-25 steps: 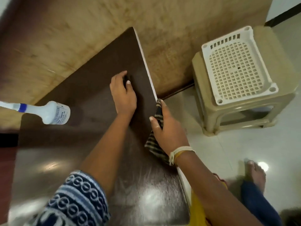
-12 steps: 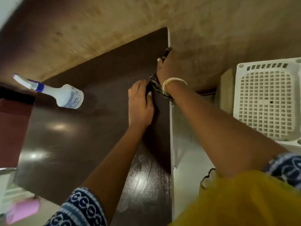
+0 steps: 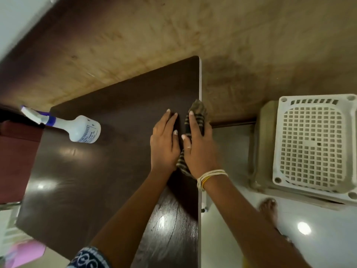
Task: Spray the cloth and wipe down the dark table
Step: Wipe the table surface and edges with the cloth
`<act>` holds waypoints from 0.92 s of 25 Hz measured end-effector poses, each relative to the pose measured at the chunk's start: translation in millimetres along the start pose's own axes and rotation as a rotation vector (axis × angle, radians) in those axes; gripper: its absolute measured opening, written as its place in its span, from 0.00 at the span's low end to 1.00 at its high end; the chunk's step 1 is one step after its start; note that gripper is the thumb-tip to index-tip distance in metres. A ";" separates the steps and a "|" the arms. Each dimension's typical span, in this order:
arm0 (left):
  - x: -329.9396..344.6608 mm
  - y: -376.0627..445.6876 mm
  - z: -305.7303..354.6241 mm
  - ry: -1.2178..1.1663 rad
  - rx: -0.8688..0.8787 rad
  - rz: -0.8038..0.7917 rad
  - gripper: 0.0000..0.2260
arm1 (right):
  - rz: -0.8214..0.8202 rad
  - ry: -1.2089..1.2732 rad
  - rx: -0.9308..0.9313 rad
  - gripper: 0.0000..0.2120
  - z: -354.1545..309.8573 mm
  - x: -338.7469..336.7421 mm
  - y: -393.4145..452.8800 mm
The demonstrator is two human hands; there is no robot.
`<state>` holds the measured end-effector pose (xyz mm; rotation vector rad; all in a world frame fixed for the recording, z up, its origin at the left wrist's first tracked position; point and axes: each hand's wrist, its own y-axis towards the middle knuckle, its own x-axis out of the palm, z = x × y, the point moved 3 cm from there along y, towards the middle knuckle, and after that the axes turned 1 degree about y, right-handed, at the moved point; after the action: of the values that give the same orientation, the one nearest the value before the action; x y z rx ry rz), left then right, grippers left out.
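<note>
The dark brown table (image 3: 108, 171) fills the middle of the head view. My right hand (image 3: 199, 149) presses a striped brown cloth (image 3: 199, 115) against the table's right edge; the cloth shows beyond my fingertips and under my palm. Flat on the tabletop, my left hand (image 3: 164, 142) lies just left of it with fingers together and nothing held. A white spray bottle (image 3: 81, 129) with a blue collar lies on its side near the table's far left corner, well away from both hands.
A beige plastic stool (image 3: 258, 151) with a white perforated basket (image 3: 313, 146) upside down on it stands right of the table. A wooden panel (image 3: 173, 35) backs the table. My bare foot (image 3: 269, 209) rests on the white floor. Something pink (image 3: 23, 254) lies at lower left.
My right hand has slid the cloth back along the table's right edge from the far corner toward me. The left hand stays flat on the tabletop beside it.
</note>
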<state>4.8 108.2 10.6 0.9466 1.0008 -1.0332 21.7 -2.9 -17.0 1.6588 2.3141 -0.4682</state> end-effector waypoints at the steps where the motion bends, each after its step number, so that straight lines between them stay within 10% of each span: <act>1: 0.1 0.4 0.7 0.003 0.005 -0.007 0.23 | 0.011 0.011 0.005 0.29 -0.3 0.4 2.2; 11: -0.3 0.3 1.1 0.043 -0.049 -0.083 0.23 | 0.052 -0.449 0.008 0.25 -22.4 -13.3 168.3; 17: -1.6 -0.9 1.2 0.034 -0.069 -0.102 0.23 | -0.067 0.071 0.108 0.21 -7.4 -35.2 247.3; 23: -1.6 -0.4 1.2 0.017 -0.077 -0.093 0.23 | 0.124 0.168 0.102 0.25 -5.8 -15.8 142.1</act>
<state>4.3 107.3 12.4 0.8539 1.0999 -1.0582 161.4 28.2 -21.2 1.9458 2.3185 -0.4438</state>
